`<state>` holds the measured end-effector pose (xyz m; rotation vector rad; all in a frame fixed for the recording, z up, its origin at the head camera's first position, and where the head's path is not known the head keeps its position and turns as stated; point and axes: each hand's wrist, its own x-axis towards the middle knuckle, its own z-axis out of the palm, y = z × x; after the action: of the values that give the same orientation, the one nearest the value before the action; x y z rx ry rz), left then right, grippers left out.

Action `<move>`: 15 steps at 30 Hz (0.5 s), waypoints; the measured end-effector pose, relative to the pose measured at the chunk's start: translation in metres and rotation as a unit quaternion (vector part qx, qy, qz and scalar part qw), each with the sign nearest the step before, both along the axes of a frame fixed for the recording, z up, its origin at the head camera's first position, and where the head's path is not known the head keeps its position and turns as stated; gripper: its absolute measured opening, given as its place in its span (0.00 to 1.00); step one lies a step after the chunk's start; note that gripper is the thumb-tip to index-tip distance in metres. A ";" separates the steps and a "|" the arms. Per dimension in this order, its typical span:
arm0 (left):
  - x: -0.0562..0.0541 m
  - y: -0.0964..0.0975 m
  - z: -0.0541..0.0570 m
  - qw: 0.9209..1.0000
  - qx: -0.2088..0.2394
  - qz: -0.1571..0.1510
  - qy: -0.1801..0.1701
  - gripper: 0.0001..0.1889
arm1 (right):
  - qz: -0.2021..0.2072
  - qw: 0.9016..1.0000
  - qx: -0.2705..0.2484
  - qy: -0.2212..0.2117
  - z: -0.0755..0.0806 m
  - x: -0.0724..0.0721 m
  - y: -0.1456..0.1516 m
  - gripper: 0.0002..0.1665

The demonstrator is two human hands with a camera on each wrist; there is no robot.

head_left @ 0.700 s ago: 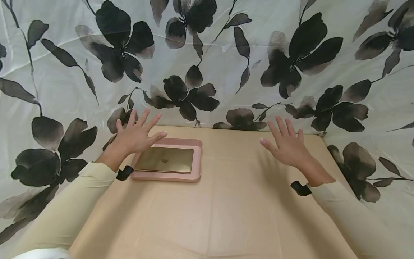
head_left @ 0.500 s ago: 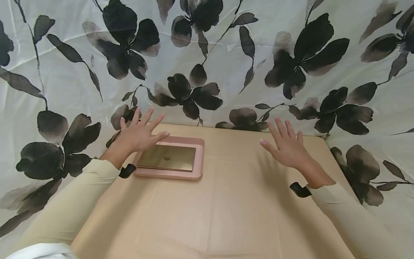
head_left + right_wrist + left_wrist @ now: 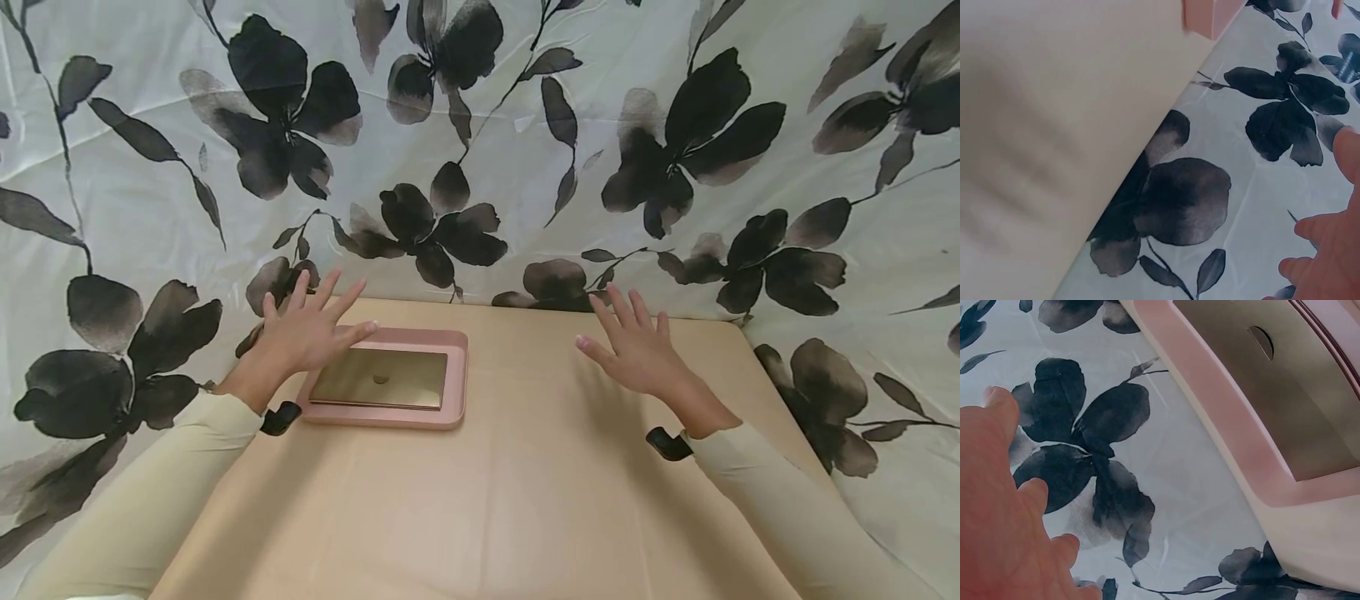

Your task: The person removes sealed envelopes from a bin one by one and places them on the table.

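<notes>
A shallow pink tray (image 3: 456, 379) lies at the back left of the table. In it rests a flat, shiny gold piece (image 3: 408, 379) with a small half-round notch; in the left wrist view, the gold piece (image 3: 1297, 412) shows layered edges on one side. My left hand (image 3: 300, 342), fingers spread, hovers over the tray's left back corner and hides part of it. Farther right, my right hand (image 3: 637, 354) is held above the table with straight fingers and holds nothing. Fingers of the left hand (image 3: 997, 500) and right hand (image 3: 1335, 250) show in the wrist views.
The pale tan table (image 3: 525, 483) extends in front of and right of the tray. Behind it hangs a white cloth (image 3: 525, 158) with dark flowers, which also shows at both sides. A black band (image 3: 281, 418) sits at my left wrist, another black band (image 3: 669, 444) at my right.
The head view has shifted slightly. My right hand has moved a little to the left over the table. The left hand, tray and gold piece stay nearly as they were.
</notes>
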<state>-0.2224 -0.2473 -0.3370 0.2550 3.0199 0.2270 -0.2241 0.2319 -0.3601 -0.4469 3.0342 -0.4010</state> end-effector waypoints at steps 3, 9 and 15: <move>0.001 -0.002 -0.004 1.000 0.004 0.001 -0.003 0.47 | 0.004 1.000 -0.009 0.000 -0.003 0.000 -0.005 0.51; -0.001 -0.002 -0.010 1.000 0.007 0.005 0.003 0.48 | 0.006 1.000 -0.015 0.000 -0.005 0.001 -0.013 0.51; -0.004 0.003 -0.013 1.000 0.009 0.001 0.002 0.47 | 0.007 1.000 -0.011 0.004 -0.011 0.001 -0.014 0.51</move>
<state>-0.2265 -0.2446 -0.3504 0.2556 3.0239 0.2526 -0.2228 0.2183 -0.3710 -0.4717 3.0364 -0.4340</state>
